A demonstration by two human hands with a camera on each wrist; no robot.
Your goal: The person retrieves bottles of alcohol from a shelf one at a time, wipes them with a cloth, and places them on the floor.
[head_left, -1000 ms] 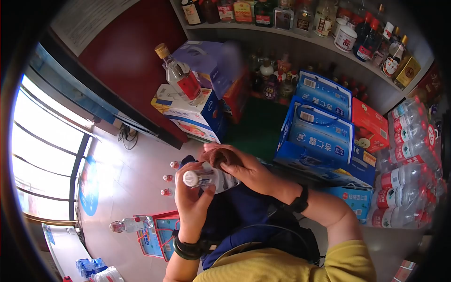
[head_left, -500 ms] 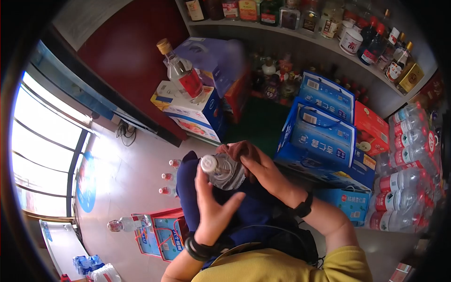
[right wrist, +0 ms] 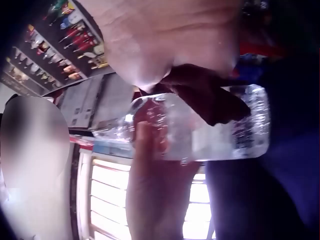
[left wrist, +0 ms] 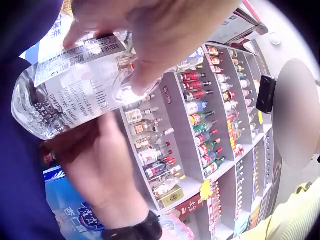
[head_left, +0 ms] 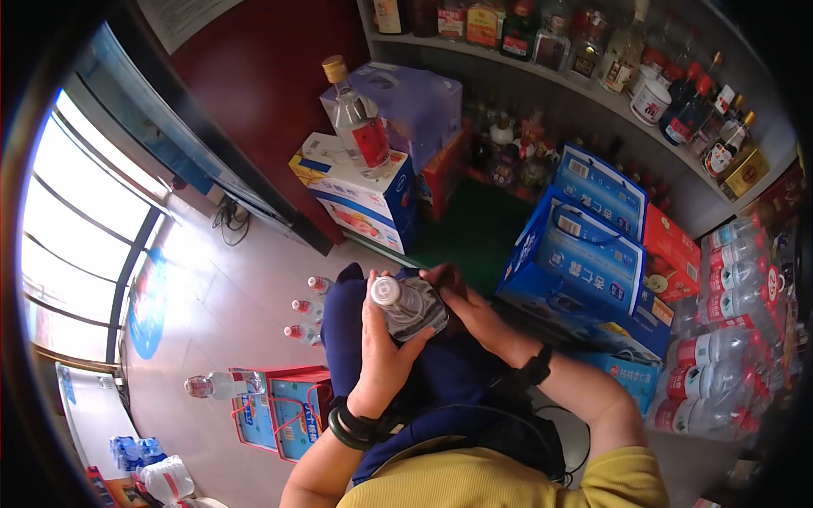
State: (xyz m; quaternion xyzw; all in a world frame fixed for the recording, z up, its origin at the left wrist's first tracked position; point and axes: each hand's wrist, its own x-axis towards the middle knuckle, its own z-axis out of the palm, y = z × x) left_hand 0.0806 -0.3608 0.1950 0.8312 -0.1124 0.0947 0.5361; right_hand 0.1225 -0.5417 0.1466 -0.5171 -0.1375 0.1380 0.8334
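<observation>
A clear glass bottle (head_left: 412, 311) with a white cap stands tilted over the person's dark blue lap. My left hand (head_left: 378, 356) grips it near the shoulder, with the thumb on the near side and fingers on the far side. The left wrist view shows printed labels on the bottle (left wrist: 75, 95). My right hand (head_left: 487, 324) holds a brown cloth (head_left: 446, 275) at the bottle's right side. In the right wrist view the dark cloth (right wrist: 207, 97) lies against the glass, partly hidden under the right hand (right wrist: 170, 40).
A red-labelled bottle (head_left: 364, 131) stands on a white and blue carton (head_left: 356, 199) ahead. Blue cartons (head_left: 584, 254) and wrapped water bottles (head_left: 720, 330) are to the right. Several small bottles (head_left: 306, 311) and red-edged gift boxes (head_left: 292, 415) stand left on the floor. Shelves (head_left: 542, 72) hold liquor bottles.
The cloth has moved from the far-left side of the bottle to its right side. The left thumb lifted away from the glass, then came back onto it. The bottle has shifted right.
</observation>
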